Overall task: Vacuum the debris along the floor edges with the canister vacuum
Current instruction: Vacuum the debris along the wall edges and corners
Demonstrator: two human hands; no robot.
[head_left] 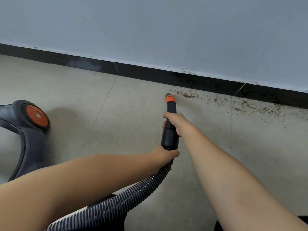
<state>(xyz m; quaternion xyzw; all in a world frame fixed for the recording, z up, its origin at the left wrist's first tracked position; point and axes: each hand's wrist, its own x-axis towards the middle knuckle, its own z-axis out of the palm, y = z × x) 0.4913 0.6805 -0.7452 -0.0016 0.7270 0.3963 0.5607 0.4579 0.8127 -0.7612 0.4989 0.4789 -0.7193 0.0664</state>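
The black nozzle tube [170,112] of the canister vacuum points away from the person toward the wall, its orange collar [170,99] and grey tip [168,94] held low over the floor [133,105], just short of the black baseboard [150,72]. Right of the tip, a band of brown debris [216,99] lies scattered along the floor edge, thickest just beside the tip and spreading rightward along the foot of the baseboard. The right hand [175,122] grips the tube at mid-length, its fingers curled round the tube from the right side, with the fingertips just showing on the tube's left. Nearer the person than that grip, the tube widens into a black cuff [170,139], and the left hand [164,155] holds the ribbed hose [125,197] just behind the cuff, its fingers clamped round the hose from above. From there the hose curves back and leftward beneath the left forearm to the lower edge of the view. Far left of the nozzle tube, the dark grey base of the vacuum body [28,147] stands on the floor with an orange-hubbed wheel [35,115] facing the camera. Beyond the baseboard rises a pale grey wall [150,27] with small scuff marks above the debris.
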